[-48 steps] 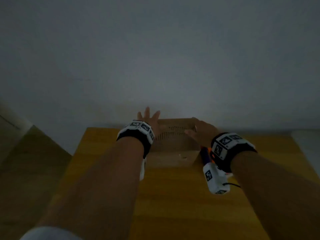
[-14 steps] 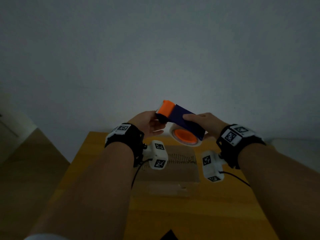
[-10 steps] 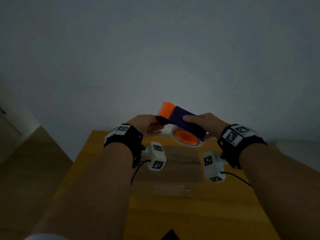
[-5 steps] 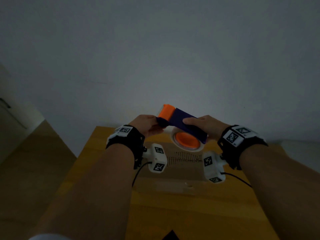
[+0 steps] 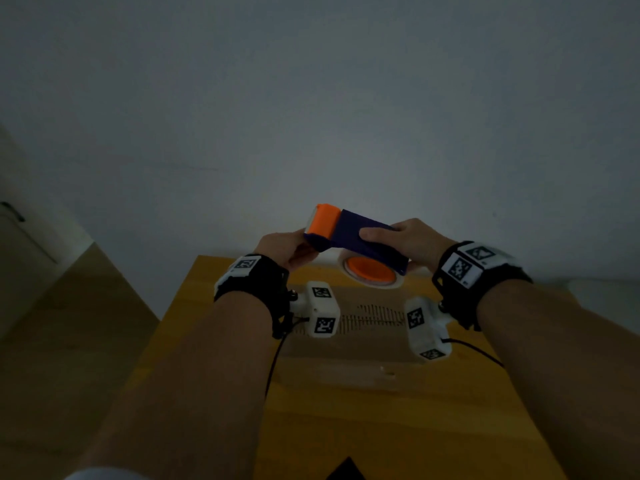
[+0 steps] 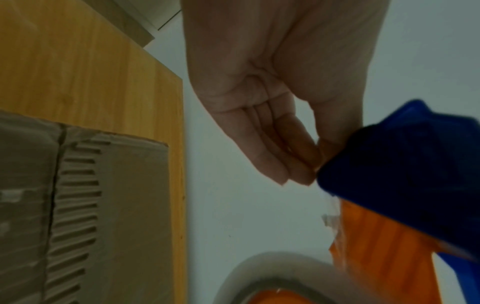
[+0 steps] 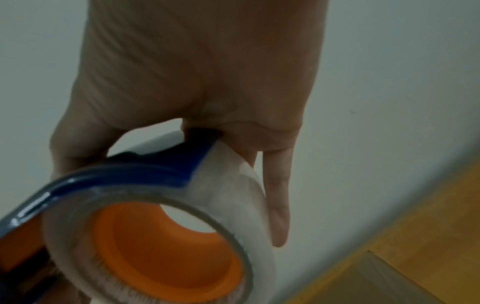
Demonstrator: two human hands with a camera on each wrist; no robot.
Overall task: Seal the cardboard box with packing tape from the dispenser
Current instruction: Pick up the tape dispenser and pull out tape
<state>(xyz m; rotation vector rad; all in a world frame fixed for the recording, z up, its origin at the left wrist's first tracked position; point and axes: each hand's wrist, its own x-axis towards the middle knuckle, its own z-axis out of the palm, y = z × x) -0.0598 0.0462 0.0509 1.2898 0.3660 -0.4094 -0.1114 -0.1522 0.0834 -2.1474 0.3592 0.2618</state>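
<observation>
A blue tape dispenser (image 5: 363, 237) with an orange roller and a clear tape roll (image 5: 372, 273) on an orange core is held in the air above the far edge of the cardboard box (image 5: 349, 344). My right hand (image 5: 391, 233) grips its blue body, thumb on top; in the right wrist view the tape roll (image 7: 233, 205) sits under the palm. My left hand (image 5: 304, 252) pinches the dispenser's front end under the roller. In the left wrist view its fingertips (image 6: 298, 170) meet at the blue edge (image 6: 402, 174). Whether tape is between them is hidden.
The box lies closed on a yellow wooden table (image 5: 381, 427), with a torn corrugated strip along its top seam (image 6: 75, 205). A grey wall stands right behind the table. The floor drops away at the left (image 5: 69, 341).
About five seconds ago both hands lay on the box with the dispenser beside it. Since then both hands hold it raised. Over the last second they have barely moved.
</observation>
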